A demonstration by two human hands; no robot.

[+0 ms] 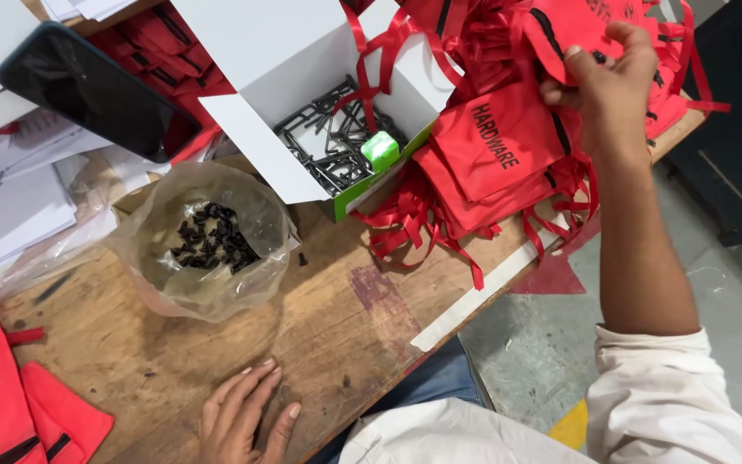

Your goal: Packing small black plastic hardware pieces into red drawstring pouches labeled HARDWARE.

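Where the wooden worktop [216, 344] fills the left and centre of the frame, a heap of red pouches [508, 146] lies at the upper right. Left of it sits an open white box [302, 77] of black metal parts, with a clear bag of black screws [212, 236] below. The right hand [607, 82] pinches one pouch at the top right; the left hand [242, 417] rests flat and open at the bottom edge.

The bags [508, 146] are red with black letters – the box [302, 94] is white with a green edge, the screws [212, 239] black, the table [337, 318] brown.
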